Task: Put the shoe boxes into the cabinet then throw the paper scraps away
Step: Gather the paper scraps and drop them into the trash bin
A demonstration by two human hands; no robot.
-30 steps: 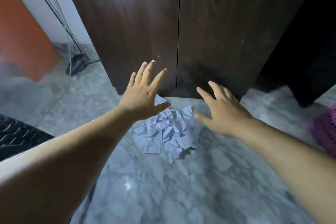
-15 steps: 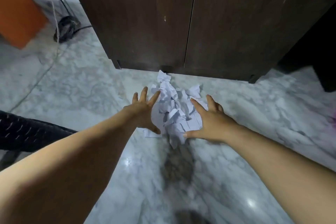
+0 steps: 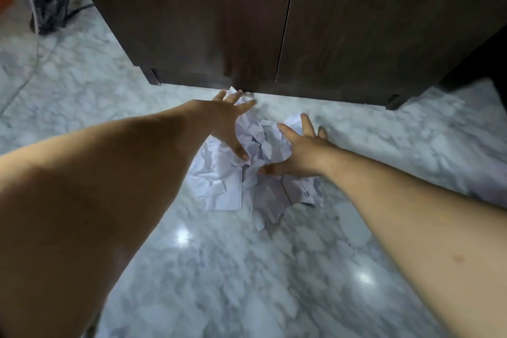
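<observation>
Left hand point(image 3: 227, 121) and right hand point(image 3: 299, 155), each grip spread wide and holding nothing, flank crumpled white paper scraps point(image 3: 255, 173) on grey marble floor point(image 3: 247, 269) before closed dark wooden cabinet point(image 3: 247, 22), apparently to gather them

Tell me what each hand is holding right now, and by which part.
Nothing is held yet. The left hand and right hand are both spread open, fingers straight, over the pile of paper scraps on the floor, one on each side.

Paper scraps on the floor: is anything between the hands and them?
Nothing visible. The left hand and right hand, fingers spread, are over the paper scraps on the marble floor.
</observation>
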